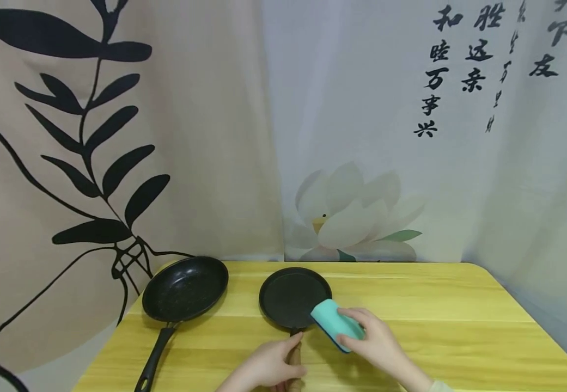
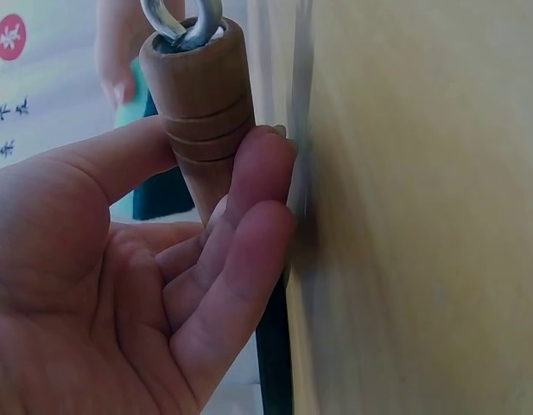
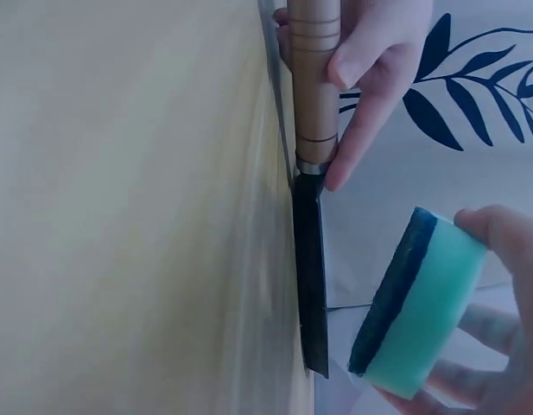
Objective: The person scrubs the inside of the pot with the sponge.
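Observation:
A small flat black pan [image 1: 293,296] with a wooden handle [image 2: 201,95] lies near the middle of the table. My left hand [image 1: 270,363] grips that handle, thumb on one side and fingers curled round the other; a metal ring sticks out of the handle's end. My right hand [image 1: 378,343] holds a turquoise sponge [image 1: 337,322] with a dark scouring layer, pinched between thumb and fingers. In the right wrist view the sponge [image 3: 421,303] is tilted above the pan [image 3: 311,277], apart from it, its dark side facing the pan.
A larger black frying pan [image 1: 185,288] with a black handle [image 1: 154,359] rests at the table's left side. The yellow wood-grain table [image 1: 435,310] extends to the right. Behind it hangs a pale curtain [image 1: 361,109] with printed leaves, a flower and writing.

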Demonstrator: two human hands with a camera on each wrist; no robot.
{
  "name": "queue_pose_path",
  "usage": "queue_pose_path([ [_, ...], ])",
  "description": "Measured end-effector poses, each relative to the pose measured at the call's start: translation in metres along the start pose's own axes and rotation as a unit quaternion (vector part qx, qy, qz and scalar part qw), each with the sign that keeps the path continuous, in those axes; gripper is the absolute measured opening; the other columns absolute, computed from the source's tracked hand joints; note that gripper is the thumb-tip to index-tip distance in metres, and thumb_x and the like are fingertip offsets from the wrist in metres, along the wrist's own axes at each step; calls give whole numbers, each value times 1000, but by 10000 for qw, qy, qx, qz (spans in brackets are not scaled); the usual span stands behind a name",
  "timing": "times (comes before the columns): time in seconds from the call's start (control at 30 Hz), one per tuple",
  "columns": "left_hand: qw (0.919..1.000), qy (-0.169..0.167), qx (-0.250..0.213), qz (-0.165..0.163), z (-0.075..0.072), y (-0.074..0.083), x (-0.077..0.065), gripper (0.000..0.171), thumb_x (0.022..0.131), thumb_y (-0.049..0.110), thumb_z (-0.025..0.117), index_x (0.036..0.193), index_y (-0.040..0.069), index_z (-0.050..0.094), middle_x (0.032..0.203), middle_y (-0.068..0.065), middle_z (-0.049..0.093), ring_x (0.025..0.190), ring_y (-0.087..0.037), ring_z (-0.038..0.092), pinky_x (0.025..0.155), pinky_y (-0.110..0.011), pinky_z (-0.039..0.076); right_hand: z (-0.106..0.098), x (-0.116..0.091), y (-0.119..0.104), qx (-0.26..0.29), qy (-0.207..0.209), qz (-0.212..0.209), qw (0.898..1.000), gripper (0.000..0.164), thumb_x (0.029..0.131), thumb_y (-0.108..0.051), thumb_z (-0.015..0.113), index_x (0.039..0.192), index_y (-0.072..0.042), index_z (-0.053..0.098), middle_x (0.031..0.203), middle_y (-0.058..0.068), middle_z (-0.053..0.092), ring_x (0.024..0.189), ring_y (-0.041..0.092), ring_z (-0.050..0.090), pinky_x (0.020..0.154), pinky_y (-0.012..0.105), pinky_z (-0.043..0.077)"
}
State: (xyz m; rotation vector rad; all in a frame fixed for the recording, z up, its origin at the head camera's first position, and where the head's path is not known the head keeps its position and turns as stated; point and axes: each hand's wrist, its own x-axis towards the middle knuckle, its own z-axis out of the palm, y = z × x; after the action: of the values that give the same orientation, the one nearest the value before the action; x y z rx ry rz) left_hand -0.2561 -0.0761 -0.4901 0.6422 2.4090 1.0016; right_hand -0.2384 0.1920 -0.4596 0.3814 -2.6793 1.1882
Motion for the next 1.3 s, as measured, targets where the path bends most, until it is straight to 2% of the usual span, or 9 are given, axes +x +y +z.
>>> queue_pose_path([
  [0.13, 9998, -91, -196, 1, 1, -2, -3, 83, 85, 57, 67, 151, 17, 36, 65, 3, 64, 44, -14, 59, 43, -31, 52, -3, -10, 0, 151, 82, 35, 9998, 51, 79, -41, 80, 124, -21, 67, 125, 2, 61, 112, 26, 57, 88, 47, 51],
  [0.23, 9986, -48, -525, -56, -1, 13, -12, 79, 88, 44, 69, 151, 10, 35, 57, -6, 64, 44, -18, 60, 40, -34, 51, -6, -12, 0, 203, 204, 3, 9996, 50, 78, -38, 81, 124, -22, 67, 124, 1, 61, 113, 25, 57, 90, 47, 50],
  [0.37, 9975, 73, -676, -171, -3, 30, -22, 75, 89, 32, 71, 150, 7, 36, 57, -7, 63, 44, -20, 60, 40, -34, 51, -10, -12, 0, 184, 275, -42, 9994, 50, 79, -37, 81, 124, -22, 67, 124, 1, 61, 113, 25, 58, 90, 48, 50],
  [0.6, 9984, 284, -469, -169, -4, 39, -26, 74, 87, 26, 73, 149, 5, 38, 77, -4, 68, 49, -20, 62, 45, -30, 52, -17, -8, 1, 144, 277, -124, 9994, 50, 81, -38, 79, 126, -21, 66, 126, 4, 61, 114, 27, 57, 90, 50, 50],
  [0.73, 9995, 312, -57, -78, -3, 42, -23, 76, 84, 27, 74, 147, 2, 39, 63, 2, 63, 48, -17, 61, 55, -25, 50, -26, -7, -1, 278, 360, -85, 9989, 48, 81, -35, 79, 124, -19, 67, 124, 4, 62, 110, 25, 59, 86, 46, 51],
  [0.97, 9980, 215, 582, -97, 4, 55, -6, 76, 83, 29, 74, 146, 2, 41, 62, 3, 62, 50, -12, 59, 67, -26, 51, -43, -7, -3, 492, 545, -42, 9973, 45, 82, -29, 79, 124, -16, 67, 123, 7, 63, 96, 20, 59, 75, 35, 50],
  [1.13, 9979, 11, 653, 56, 14, 73, 15, 75, 84, 25, 74, 146, 0, 40, 60, 5, 61, 47, -13, 59, 53, -24, 50, -55, -6, -3, 524, 564, 73, 9970, 45, 83, -30, 78, 125, -16, 67, 125, 9, 62, 89, 20, 59, 69, 33, 50],
  [1.2, 9979, -83, 629, 108, 20, 84, 23, 68, 84, 22, 74, 141, -1, 45, 58, 3, 61, 45, -15, 59, 47, -24, 48, -59, -6, -2, 523, 569, 115, 9969, 46, 84, -31, 77, 126, -17, 66, 126, 8, 62, 89, 20, 59, 69, 33, 50],
  [1.3, 9971, -162, 728, 139, 31, 102, 35, 42, 85, 23, 74, 118, 2, 59, 57, 2, 60, 44, -16, 58, 46, -24, 46, -66, -6, -2, 577, 592, 133, 9965, 46, 85, -33, 76, 127, -20, 65, 129, 7, 60, 89, 22, 59, 66, 33, 51],
])
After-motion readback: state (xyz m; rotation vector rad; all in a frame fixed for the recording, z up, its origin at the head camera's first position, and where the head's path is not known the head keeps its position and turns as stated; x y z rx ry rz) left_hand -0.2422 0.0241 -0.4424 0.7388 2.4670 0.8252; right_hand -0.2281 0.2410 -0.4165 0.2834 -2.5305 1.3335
